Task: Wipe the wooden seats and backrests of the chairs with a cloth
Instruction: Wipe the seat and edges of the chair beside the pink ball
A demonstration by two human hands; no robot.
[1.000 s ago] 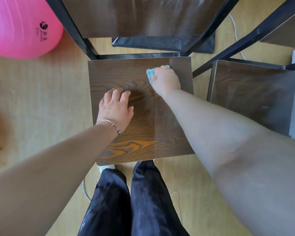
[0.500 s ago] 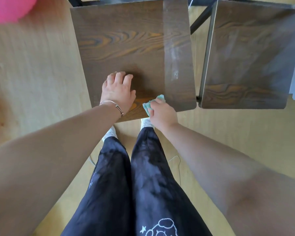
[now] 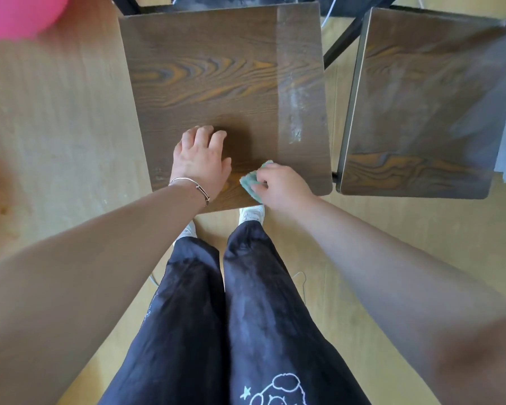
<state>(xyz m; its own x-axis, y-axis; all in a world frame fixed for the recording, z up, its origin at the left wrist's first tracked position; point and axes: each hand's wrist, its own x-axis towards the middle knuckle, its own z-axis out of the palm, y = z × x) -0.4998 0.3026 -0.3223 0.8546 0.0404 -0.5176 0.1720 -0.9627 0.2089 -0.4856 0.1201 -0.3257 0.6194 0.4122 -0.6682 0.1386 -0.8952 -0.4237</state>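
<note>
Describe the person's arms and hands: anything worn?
No sleeves, no gloves. Left hand: a thin silver bracelet with a dark clasp at the wrist. Right hand: nothing worn, no rings visible.

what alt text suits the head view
From above, a person's right hand holds a teal cloth on the near edge of a wooden seat, while the left hand rests on it. A second seat stands to its right.
</note>
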